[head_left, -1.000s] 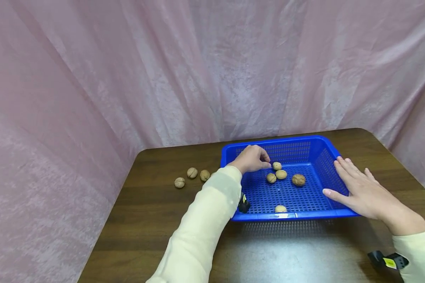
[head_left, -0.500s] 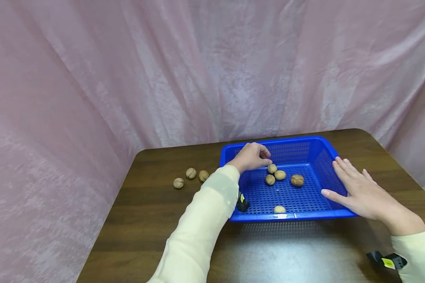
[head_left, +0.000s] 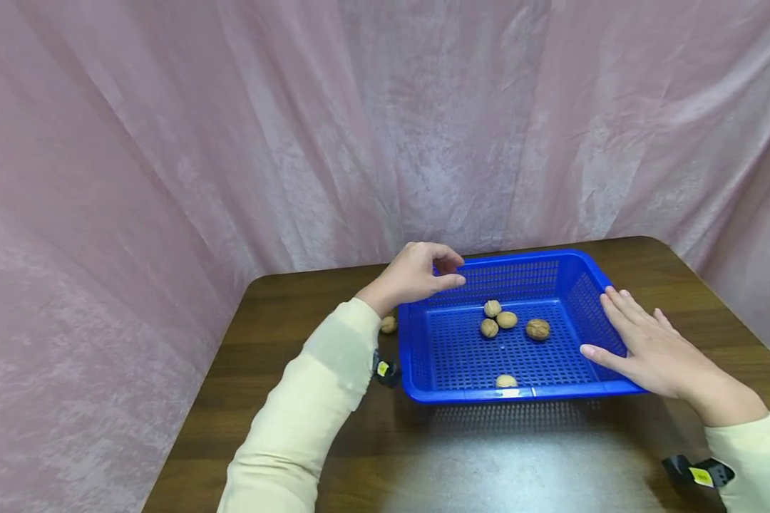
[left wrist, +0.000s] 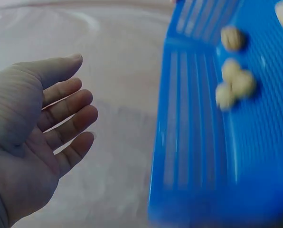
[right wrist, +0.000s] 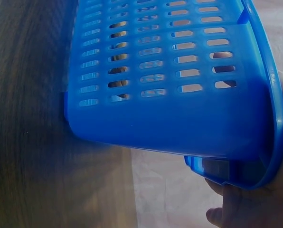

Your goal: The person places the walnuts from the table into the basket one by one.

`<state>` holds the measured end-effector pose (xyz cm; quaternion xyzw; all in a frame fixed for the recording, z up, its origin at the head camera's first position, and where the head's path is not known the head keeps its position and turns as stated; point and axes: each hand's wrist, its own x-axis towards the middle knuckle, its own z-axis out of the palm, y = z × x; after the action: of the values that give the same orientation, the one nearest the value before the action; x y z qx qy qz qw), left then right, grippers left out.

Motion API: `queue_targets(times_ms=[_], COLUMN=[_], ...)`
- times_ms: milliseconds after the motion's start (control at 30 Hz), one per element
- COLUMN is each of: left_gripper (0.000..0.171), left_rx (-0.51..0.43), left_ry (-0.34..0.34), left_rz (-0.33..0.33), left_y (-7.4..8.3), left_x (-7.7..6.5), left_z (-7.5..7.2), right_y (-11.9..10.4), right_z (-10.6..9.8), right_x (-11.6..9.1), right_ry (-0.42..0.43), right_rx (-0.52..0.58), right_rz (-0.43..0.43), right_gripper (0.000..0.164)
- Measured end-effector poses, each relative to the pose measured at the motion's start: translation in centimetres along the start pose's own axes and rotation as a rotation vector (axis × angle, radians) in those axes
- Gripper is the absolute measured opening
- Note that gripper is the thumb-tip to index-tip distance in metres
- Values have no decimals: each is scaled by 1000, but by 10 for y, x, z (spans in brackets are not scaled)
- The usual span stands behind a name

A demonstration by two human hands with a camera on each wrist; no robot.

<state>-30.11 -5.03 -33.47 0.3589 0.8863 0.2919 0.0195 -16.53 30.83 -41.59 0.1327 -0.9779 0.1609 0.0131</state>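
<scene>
1. Two bare hands are at work around a blue basket point(head_left: 455, 395), and the left hand point(head_left: 417, 272) reaches toward its far left corner, the forearm slanting up from the near left.
2. Relaxed and half spread, that hand has its thumb apart from its gently bent fingers; the palm is bare and it has hold of nothing. Seen from the left wrist, a gap separates the fingertips from the basket's wall.
3. At the basket's right side, the right hand point(head_left: 654, 349) rests against the rim with its fingers straight and together, thumb out toward the inside. It lies flat there, gripping nothing.
4. Inside the basket, a cluster of three nuts point(head_left: 506, 320) sits toward the far half of the floor, to the right of the left hand and nearer the person than its fingertips.
5. Just right of that cluster in the basket is a browner nut point(head_left: 537, 329), the one nearest the right hand's fingers.
6. By the basket's near wall lies a pale nut point(head_left: 506, 381), well apart from both hands.
7. Outside, just beside the basket's left wall, an outer nut point(head_left: 388, 325) lies on the wooden table point(head_left: 263, 342), next to the left wrist.
</scene>
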Motion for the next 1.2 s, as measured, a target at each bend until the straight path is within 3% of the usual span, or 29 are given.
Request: queue_targets(times_ms=[200,400,567,767,1200], left_gripper=[27,24,29,43,53], left_rx=[13,3,-10,20,-2], left_ry=[46,85,132,163,155], left_rz=[-158,-350,-468,-520,-557], left_y=[-64,-133,-174,-199,-215], left_x=[-55,-113,-143,-158,-168], left_z=[-19,-12,-3,4,24], right_y=[-2,-1,0,-1,-1], right_z=[-1,0,0,3,2], right_x=[2,2,2,0,1], right_ry=[-3,-3,6,15,22], right_rx=[-3,-10,-11,9,18], right_rz=[7,5,2,9,13], right_gripper=[93,94,94,94,93])
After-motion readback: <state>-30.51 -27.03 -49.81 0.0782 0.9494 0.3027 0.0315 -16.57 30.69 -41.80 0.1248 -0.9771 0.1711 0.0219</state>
